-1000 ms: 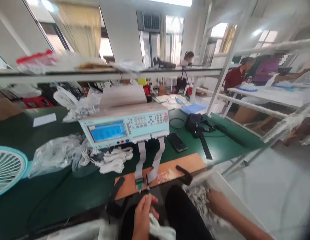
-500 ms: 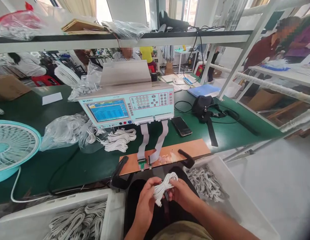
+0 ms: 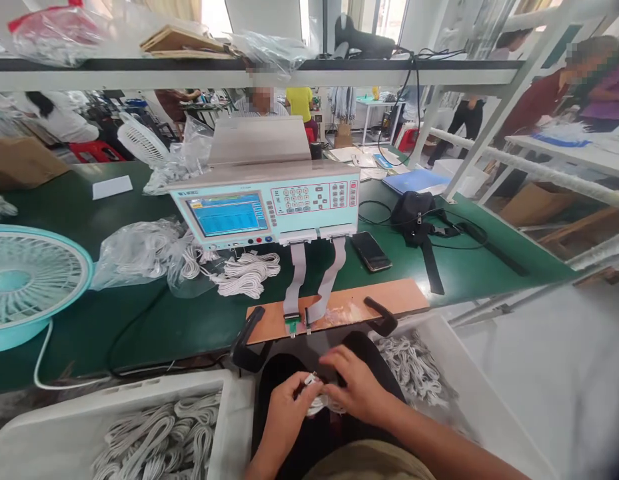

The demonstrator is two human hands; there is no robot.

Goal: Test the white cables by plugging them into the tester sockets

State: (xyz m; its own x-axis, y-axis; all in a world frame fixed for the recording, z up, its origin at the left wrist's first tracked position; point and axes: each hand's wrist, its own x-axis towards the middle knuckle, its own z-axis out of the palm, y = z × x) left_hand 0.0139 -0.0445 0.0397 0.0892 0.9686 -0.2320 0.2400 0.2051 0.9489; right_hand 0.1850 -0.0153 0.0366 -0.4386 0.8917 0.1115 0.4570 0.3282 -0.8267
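A coiled white cable bundle is held low over my lap, largely covered by my fingers. My left hand grips it from the left, with a small white connector showing at the thumb and forefinger. My right hand has its thumb on the bundle's right side; its upper fingers are raised and stretched out, while the lower ones are hidden. Just beyond, two small plugs on a green circuit board stick out at the edge of an orange-brown board.
Black clamps hold the board at the table edge. Flat grey ribbon cables run to a tester with a lit screen. White bins of cables flank my legs. A phone, a turquoise fan and more cable bundles lie around.
The cable bundle has been turned, so its connector now points up by my left thumb. My right hand has lifted its upper fingers. The camera view has shifted slightly.
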